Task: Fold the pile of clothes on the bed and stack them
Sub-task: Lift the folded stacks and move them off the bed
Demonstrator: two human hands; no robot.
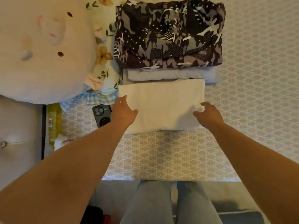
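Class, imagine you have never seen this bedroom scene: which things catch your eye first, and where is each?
The dark camouflage-print garment tops a folded stack at the far middle of the bed. Just nearer lies a folded white cloth, with the left hand and right hand at its two sides. A big round plush toy fills the far left.

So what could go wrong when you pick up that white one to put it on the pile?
The folded white cloth looks soft, and the left hand and right hand are only at its two sides, so its middle might sag and the fold come undone.

The stack behind it, with the dark patterned garment on top, already looks uneven, so one more piece could slide off.

The black phone lies right beside the left hand and might get knocked.
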